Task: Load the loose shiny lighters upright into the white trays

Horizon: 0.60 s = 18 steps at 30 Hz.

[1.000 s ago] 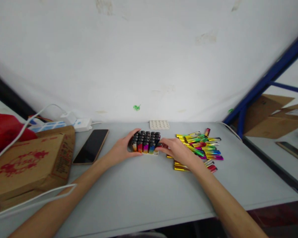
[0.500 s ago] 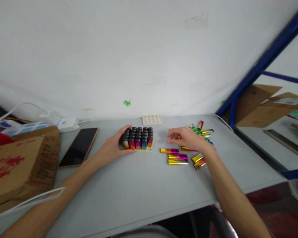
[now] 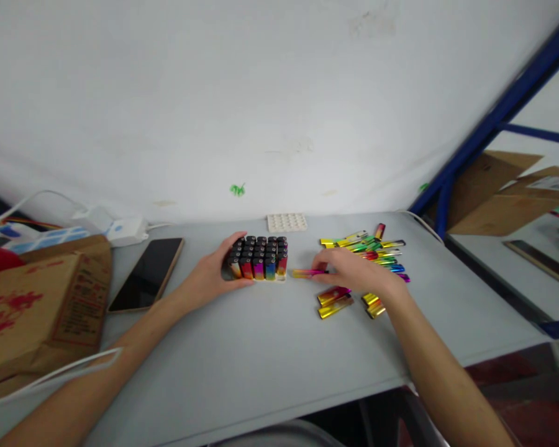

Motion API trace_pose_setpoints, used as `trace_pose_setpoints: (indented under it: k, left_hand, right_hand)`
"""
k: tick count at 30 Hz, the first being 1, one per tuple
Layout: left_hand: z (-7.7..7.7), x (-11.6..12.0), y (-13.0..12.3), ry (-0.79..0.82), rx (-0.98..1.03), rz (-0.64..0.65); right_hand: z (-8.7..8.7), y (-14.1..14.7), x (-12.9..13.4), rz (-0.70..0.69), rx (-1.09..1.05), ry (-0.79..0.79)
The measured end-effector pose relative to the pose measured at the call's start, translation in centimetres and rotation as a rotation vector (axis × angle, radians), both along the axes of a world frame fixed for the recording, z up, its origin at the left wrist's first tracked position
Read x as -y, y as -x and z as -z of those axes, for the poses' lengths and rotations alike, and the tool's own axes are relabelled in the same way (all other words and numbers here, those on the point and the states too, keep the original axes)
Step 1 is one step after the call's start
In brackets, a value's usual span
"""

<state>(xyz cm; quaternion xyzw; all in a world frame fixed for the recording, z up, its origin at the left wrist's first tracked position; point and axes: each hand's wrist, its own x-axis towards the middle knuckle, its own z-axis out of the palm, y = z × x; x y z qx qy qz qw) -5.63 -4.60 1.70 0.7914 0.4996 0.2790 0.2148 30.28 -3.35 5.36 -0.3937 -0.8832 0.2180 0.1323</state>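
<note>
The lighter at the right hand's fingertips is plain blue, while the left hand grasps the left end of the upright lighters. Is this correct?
Not quite: the lighter at the right hand's fingertips is gold and pink, as the head view shows. The left hand does grasp the left end of the upright lighters.

The left hand (image 3: 211, 273) was holding a block of upright lighters (image 3: 259, 261) from its side. The right hand (image 3: 354, 268) held one single lighter (image 3: 302, 273), near the colourful pile (image 3: 387, 254) on the grey table (image 3: 261, 354).

Right grip (image 3: 354, 268) partly hides its lighter (image 3: 301, 273); cardboard box (image 3: 32, 304) cropped
</note>
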Motion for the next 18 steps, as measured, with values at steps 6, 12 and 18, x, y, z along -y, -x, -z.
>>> trace_pose_setpoints:
  k: [6,12,18]
  left_hand:
    - [-0.3,0.2,-0.2,0.010,-0.001,0.005]
    - [-0.5,0.4,-0.3,0.011,-0.003,-0.002]
    - [-0.5,0.4,-0.4,0.017,0.017,0.002]
  right_hand:
    - [-1.2,0.7,-0.4,0.061,-0.145,-0.009]
    - [0.3,1.7,-1.5,0.241,-0.487,0.037]
    - [0.9,3.6,-0.9,0.201,-0.749,0.308]
